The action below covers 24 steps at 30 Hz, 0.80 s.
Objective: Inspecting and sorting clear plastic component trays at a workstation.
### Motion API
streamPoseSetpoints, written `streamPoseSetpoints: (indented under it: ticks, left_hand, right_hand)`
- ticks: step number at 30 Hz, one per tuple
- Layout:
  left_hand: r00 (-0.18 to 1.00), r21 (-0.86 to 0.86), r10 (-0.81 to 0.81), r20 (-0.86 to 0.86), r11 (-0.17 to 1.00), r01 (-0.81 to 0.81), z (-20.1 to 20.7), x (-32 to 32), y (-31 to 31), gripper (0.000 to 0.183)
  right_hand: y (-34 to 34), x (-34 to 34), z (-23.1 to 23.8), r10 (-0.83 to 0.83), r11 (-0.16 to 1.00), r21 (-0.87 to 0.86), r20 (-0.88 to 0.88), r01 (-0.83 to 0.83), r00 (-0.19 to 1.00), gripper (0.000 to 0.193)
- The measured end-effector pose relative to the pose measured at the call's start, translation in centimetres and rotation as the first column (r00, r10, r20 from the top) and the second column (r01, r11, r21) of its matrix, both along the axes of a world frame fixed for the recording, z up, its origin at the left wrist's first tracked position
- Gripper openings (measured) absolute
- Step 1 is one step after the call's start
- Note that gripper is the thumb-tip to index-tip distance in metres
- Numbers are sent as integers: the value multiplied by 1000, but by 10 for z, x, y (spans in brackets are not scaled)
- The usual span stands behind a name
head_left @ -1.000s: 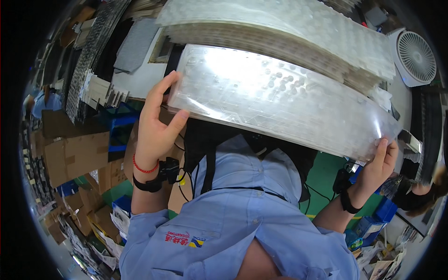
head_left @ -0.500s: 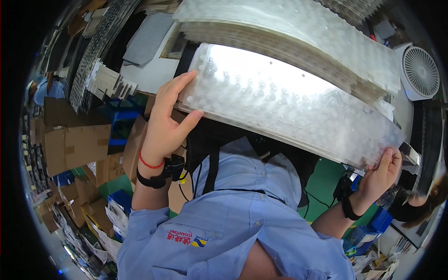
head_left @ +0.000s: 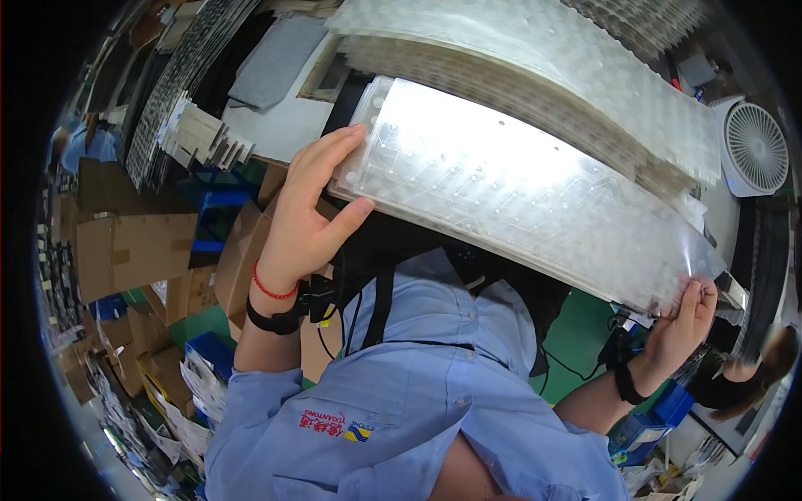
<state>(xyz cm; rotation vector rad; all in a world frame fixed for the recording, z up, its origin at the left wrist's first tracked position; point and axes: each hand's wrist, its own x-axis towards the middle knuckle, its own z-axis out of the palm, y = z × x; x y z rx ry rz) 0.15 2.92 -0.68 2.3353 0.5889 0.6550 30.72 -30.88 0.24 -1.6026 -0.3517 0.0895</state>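
A long clear plastic sheet (head_left: 501,184), shiny and marked with fine lines and dots, lies over more clear plastic layers with a pale spotted left end (head_left: 351,177). My left hand (head_left: 313,200) rests against that left end, fingers stretched out and thumb apart along the near edge. At the near right corner my right hand (head_left: 687,321) is closed, with thumb and fingers pinching the sheet. The plastic bends there and catches the light. How many layers are in the pinch is hidden.
Behind lies a tall stack of frosted bumpy sheets (head_left: 518,92). A white fan (head_left: 749,149) stands at the right. Grey cloth (head_left: 276,63) and stacked metal strips (head_left: 200,134) sit at the left. Cardboard boxes (head_left: 138,250) and blue bins (head_left: 647,430) are lower down. Another person's hair (head_left: 764,376) shows at right.
The top sheet sits slightly farther right over the layers below, and its lines show more sharply. Its right corner is bent in my right hand's pinch. My left hand stays at the left end.
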Motion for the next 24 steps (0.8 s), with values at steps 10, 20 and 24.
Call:
streamPoseSetpoints:
  ticks: [10, 20, 24]
  left_hand:
    - [993, -104, 83, 79, 992, -75, 2, 0, -5, 33]
    - [950, -371, 273, 150, 906, -201, 6, 7, -1, 8]
    - [949, -399, 295, 109, 888, -230, 3, 4, 4, 8]
  right_hand:
    - [6, -13, 15, 68, 986, -147, -64, -77, 996, 33]
    - [12, -21, 24, 26, 997, 69, -54, -23, 998, 35]
    - [-2, -8, 13, 107, 994, -12, -47, -108, 993, 38]
